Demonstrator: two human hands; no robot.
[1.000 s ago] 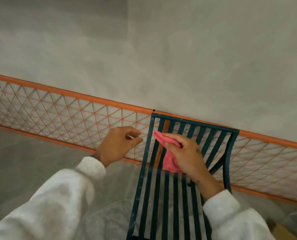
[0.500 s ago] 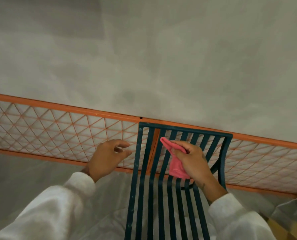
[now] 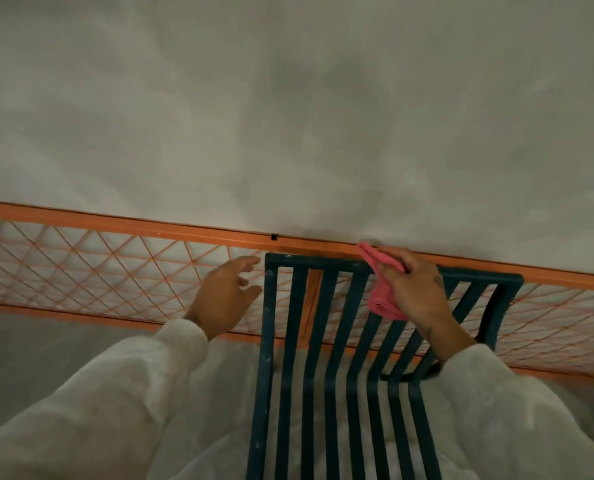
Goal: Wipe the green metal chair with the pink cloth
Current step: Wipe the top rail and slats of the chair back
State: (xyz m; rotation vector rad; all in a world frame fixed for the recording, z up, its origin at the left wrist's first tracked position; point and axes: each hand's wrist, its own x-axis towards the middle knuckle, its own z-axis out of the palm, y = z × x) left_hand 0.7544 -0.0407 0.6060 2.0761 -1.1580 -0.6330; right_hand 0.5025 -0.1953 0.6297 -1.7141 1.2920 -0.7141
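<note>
The left hand (image 3: 224, 299) hovers with fingers loosely spread and nothing in them, just beside the left upright of the green metal chair (image 3: 290, 323), which stands against an orange lattice fence (image 3: 81, 268). Further right, the right hand (image 3: 415, 289) pinches the pink cloth (image 3: 382, 296) against the chair's top rail, the fabric draping down over the slats. The cloth looks soft and light, best bunched in the fingers, while the chair seems rigid and heavy enough to steady by its left corner.
</note>
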